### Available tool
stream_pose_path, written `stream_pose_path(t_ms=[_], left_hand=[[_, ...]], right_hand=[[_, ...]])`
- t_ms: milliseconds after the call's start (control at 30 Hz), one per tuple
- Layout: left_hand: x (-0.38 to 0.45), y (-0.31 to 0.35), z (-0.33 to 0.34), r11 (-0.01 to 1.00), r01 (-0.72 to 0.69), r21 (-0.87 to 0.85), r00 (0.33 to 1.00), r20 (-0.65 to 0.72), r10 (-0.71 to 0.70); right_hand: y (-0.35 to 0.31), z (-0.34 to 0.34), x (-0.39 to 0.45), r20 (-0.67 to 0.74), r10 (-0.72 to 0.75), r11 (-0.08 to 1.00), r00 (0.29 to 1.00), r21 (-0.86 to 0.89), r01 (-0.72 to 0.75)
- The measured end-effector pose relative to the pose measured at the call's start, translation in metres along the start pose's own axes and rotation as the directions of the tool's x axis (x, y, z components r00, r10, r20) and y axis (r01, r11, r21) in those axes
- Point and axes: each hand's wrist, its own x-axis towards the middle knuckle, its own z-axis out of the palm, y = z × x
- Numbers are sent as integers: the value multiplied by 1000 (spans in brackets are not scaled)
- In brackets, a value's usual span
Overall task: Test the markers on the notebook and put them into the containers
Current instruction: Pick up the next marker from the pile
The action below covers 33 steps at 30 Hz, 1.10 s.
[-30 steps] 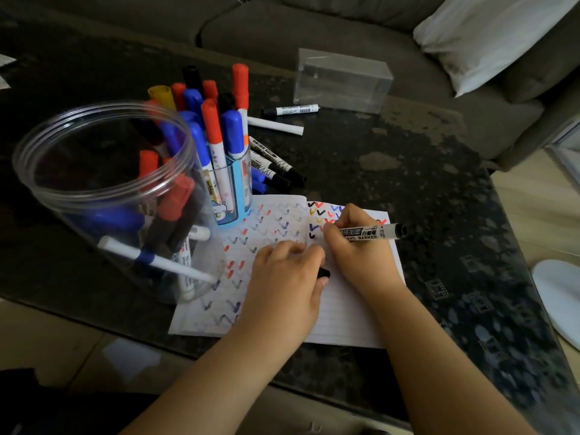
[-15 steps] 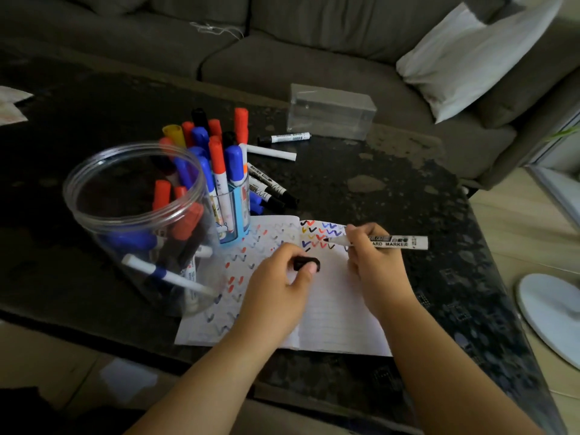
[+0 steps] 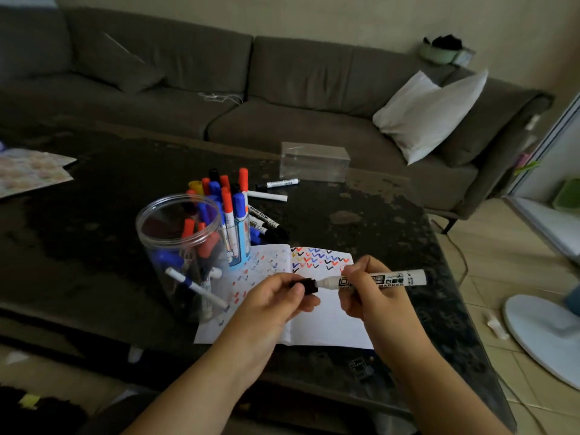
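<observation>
Dark mottled tabletop [image 3: 361, 221] fills the middle of the frame, grey sofa [image 3: 251, 89] behind it along the top, white pillow [image 3: 430, 116] at upper right. Patterned paper sheet [image 3: 28, 172] lies at the left edge. White fan base [image 3: 546, 334] sits on the tiled floor at lower right. An empty-looking clear box [image 3: 314, 161] stands at the far tabletop edge, just above centre, with two loose markers [image 3: 276, 184] just in front of it. More black-capped markers [image 3: 266, 224] lie between the blue cup and the notebook's top edge.

Clear round jar [image 3: 182, 252], left of centre, holds red, blue and black markers lying at angles. Directly behind it the blue cup [image 3: 240, 243] is packed with upright red and blue-capped markers; the jar partly hides it.

Open notebook [image 3: 326, 321] lies flat at centre, its upper rows covered in coloured check marks; both hands hang over it and cover part of the right page.

Right hand [image 3: 367, 293] has fingers curled round a white marker [image 3: 383, 279], held level, tip pointing left. Left hand [image 3: 276, 299] pinches the black cap [image 3: 309, 285] between thumb and fingers, cap touching or just at the marker's tip.
</observation>
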Motion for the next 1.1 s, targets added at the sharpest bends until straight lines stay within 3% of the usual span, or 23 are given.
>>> stream_pose_path(t_ms=[167,267,533,633,733,900,1000,1100], left_hand=[[-27,11,-6,911,-109,397,988,143,56],[-36,14,-13,864,-157,479,974,220,55],[-61,28,-13,802,-309,511,949,219,226],[-63,28,-17,782,-277,558,961,172,218],[-60,25,-29,805,-214,553,975,76,207],[-59,23,-61,818,-178,547,969,-47,242],[-60,28,-81,800,-207,563,946,-92,310],[-59,37,-98,774,-219,594,899,-185,397]], right_hand=[[-7,0,-19,58,-53,989,997,-135,61],[-13,2,-27,57,-82,979,995,-184,91],[-18,25,-46,-33,-52,987,998,153,57],[-19,26,-47,27,-28,995,999,101,26],[-18,30,-48,119,17,996,993,-85,-7],[-31,43,-35,76,9,966,997,-260,11],[-46,61,-25,161,-58,930,985,-351,112],[-67,78,-14,155,-217,895,964,-363,260]])
